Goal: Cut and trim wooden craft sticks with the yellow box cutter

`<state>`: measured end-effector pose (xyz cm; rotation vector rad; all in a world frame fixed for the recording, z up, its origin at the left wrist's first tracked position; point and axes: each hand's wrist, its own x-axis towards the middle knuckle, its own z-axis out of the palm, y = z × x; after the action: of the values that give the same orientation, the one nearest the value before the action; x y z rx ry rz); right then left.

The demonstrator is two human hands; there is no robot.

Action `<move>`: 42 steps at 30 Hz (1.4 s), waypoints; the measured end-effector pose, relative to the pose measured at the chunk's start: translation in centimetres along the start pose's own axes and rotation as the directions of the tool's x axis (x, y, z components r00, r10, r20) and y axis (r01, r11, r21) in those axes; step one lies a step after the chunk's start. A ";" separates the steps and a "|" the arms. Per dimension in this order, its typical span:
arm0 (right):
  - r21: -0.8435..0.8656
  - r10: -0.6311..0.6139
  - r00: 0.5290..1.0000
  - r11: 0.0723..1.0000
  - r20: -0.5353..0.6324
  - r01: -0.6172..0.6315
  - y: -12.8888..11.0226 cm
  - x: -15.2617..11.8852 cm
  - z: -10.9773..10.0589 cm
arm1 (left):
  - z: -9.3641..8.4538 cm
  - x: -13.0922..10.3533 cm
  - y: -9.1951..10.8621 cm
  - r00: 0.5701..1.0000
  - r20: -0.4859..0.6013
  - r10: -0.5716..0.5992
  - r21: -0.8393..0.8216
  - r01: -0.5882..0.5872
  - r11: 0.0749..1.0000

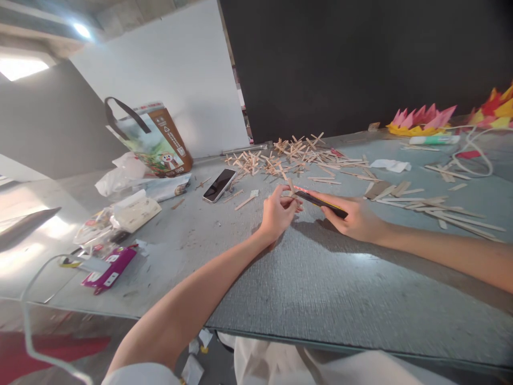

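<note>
My left hand point(277, 212) is closed, pinching a thin wooden stick point(290, 185) upright between thumb and fingers just above the grey table point(248, 272). In my right hand point(358, 218) lies a black and yellow utility knife point(320, 203), its front end pointing left. That tip meets or nearly meets the stick; I cannot tell whether it touches. Behind both hands is a heap of wooden sticks point(296, 155), several of them crossed over one another. More loose flat sticks point(433, 205) lie to the right of my right hand.
A phone point(219, 185) lies left of my left hand. Farther left stand a printed carrier bag point(164, 144), plastic wrapping point(124, 174) and a purple box point(110, 270) by a white cable point(26, 315). Pink and yellow paper flowers point(420, 120), a glue tube point(435, 139) and tissue point(390, 165) sit back right.
</note>
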<state>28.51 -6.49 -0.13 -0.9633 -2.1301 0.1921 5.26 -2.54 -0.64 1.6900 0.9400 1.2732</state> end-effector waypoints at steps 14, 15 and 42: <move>-0.080 -0.124 0.992 0.989 0.033 0.127 -0.4 0.3 0.4 | 0.5 0.1 0.1 1.000 -0.031 0.002 0.112 0.002 0.994; -0.071 -0.118 0.992 0.990 0.046 0.122 -0.3 0.3 0.4 | 0.5 0.1 0.2 0.999 -0.037 -0.007 0.102 0.010 0.995; 0.698 0.452 0.889 0.612 0.078 -0.372 0.0 1.0 -0.2 | 0.4 0.2 0.3 0.996 0.074 -0.042 0.008 0.041 0.999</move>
<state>28.21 -5.81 0.60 -0.9360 -1.4747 1.0837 5.75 -2.53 -0.32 1.7024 0.9313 1.1733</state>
